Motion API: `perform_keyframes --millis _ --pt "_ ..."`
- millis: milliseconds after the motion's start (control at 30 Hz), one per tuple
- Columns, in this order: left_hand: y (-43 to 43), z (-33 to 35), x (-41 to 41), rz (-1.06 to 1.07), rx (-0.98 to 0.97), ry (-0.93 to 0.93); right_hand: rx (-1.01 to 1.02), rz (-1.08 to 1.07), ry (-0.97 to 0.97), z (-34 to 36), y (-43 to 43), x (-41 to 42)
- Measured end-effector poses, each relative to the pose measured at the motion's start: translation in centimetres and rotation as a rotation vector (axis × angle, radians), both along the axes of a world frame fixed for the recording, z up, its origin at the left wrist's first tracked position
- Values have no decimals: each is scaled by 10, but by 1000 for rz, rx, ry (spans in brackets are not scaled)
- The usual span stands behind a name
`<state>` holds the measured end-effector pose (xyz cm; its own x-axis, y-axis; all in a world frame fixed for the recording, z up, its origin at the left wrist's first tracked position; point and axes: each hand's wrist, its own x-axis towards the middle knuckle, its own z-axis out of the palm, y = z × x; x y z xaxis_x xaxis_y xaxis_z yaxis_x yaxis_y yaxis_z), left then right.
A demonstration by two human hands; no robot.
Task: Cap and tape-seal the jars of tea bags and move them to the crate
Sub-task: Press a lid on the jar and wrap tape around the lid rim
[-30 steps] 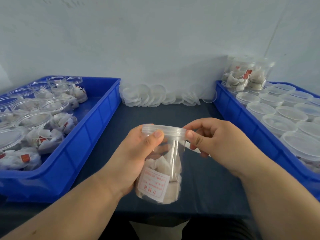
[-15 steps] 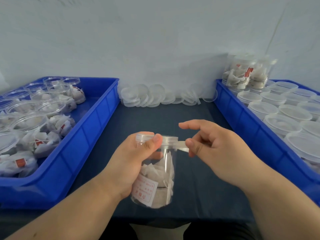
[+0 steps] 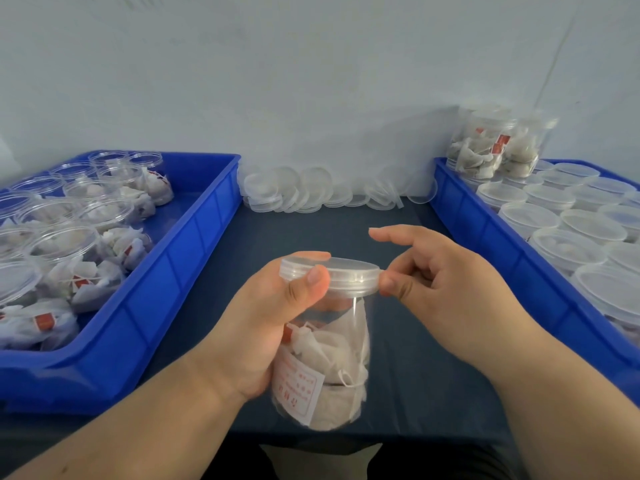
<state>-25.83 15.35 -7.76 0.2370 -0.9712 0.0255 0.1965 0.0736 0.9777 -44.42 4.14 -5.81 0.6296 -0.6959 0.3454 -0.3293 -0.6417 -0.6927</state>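
A clear plastic jar [image 3: 329,362] of white tea bags, with a red-printed label low on its side, is held above the dark table. A translucent lid [image 3: 346,275] caps it. My left hand [image 3: 273,327] grips the jar from the left, thumb pressed on the lid's rim. My right hand [image 3: 446,289] touches the lid's right edge with thumb and curled fingers, index finger stretched out above the lid. I cannot make out tape between those fingers.
A blue crate [image 3: 166,292] on the left holds several uncapped jars of tea bags. A blue crate [image 3: 491,244] on the right holds several capped jars, with stacked jars [image 3: 491,147] at its back. Loose lids [image 3: 311,192] lie along the wall.
The jar has turned in my left hand and tilted. My right hand, which held a tape strip out from the lid, has moved in against the lid's right edge.
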Motion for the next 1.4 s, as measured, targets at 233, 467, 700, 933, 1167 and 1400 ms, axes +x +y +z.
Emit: perform_keyframes --millis 233,467,700,933,1167,1400 --pt "-2 4 5 -133 12 29 11 2 3 3 1 1" --pt "-5 -1 3 26 -77 -138 -95 -112 99 7 9 -1" --pt "-7 -2 -4 160 -47 -160 -142 -44 135 13 16 -2" --pt "-4 0 -6 140 -21 85 -97 15 -47 20 5 -16" --pt "-2 1 -8 61 -33 168 -181 -63 -124 5 8 -4" --pt "-1 0 -1 -30 -22 191 -166 -68 -49 2 9 3"
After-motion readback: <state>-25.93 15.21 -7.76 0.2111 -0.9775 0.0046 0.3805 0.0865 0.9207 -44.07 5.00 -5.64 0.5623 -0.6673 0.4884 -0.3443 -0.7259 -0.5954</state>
